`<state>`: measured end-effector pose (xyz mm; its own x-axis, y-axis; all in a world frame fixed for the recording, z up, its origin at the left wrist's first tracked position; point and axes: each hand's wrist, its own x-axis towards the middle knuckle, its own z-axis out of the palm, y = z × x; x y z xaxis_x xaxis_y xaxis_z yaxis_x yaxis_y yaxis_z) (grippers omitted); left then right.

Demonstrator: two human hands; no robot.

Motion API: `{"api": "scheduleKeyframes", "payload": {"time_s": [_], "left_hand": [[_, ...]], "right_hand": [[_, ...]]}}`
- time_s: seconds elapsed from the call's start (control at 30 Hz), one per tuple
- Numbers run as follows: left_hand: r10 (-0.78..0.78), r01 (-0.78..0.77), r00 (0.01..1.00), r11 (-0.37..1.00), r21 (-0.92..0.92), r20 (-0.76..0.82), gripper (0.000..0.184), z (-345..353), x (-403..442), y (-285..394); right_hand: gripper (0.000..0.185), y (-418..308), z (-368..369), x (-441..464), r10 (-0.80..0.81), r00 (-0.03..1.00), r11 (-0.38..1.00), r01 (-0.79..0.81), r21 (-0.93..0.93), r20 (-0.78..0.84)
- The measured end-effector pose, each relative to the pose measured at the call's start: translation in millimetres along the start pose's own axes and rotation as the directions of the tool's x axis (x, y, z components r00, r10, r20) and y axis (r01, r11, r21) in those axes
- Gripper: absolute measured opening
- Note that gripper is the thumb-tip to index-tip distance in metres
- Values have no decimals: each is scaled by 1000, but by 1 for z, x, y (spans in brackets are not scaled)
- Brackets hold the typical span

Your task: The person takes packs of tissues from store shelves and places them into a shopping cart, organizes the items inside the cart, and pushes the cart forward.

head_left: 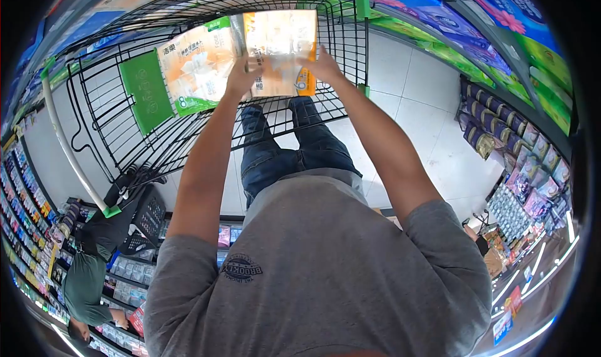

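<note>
My left hand (244, 76) and my right hand (323, 66) grip the two sides of a white-and-orange tissue pack (280, 31), which is over the wire shopping cart (341, 110). Bright glare washes out part of its front. Close to its left side sits another tissue pack (199, 66), with a green lower edge, inside the cart. A green panel (146, 91) is fixed to the cart's wire side. The fingertips behind the held pack are partly hidden.
Shelves with blue and green packages (432, 28) line the front right. The cart's handle (72, 141) is at the left. Behind me on the left stands a person in a dark green shirt (86, 288), near a dark basket (145, 222). Pale floor tiles (407, 107) show at right.
</note>
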<state>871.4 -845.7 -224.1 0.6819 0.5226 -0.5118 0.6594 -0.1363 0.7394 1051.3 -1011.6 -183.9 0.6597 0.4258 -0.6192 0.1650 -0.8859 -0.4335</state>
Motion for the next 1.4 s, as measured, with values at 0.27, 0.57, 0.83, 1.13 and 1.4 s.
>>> {"api": "scheduleKeyframes", "payload": {"time_s": [0.27, 0.57, 0.83, 1.13, 1.4], "left_hand": [[-194, 137, 922, 973, 185, 335, 44, -39, -92, -16], [108, -151, 982, 939, 308, 152, 41, -124, -82, -55], [610, -610, 789, 767, 198, 69, 25, -183, -22, 182], [950, -944, 262, 289, 158, -170, 55, -176, -94, 532], [899, -944, 258, 313, 105, -355, 76, -181, -39, 664]], "right_hand": [[48, 47, 23, -88, -155, 950, 950, 218, -223, 271], [39, 51, 8, -109, -93, 978, 969, 133, -206, 189], [31, 5, -113, -105, -355, 878, 923, 383, 27, -320], [56, -127, -430, -172, -375, 188, 652, 749, -114, -907], [61, -165, -550, -185, -382, 133, 356, 934, -13, -915]]}}
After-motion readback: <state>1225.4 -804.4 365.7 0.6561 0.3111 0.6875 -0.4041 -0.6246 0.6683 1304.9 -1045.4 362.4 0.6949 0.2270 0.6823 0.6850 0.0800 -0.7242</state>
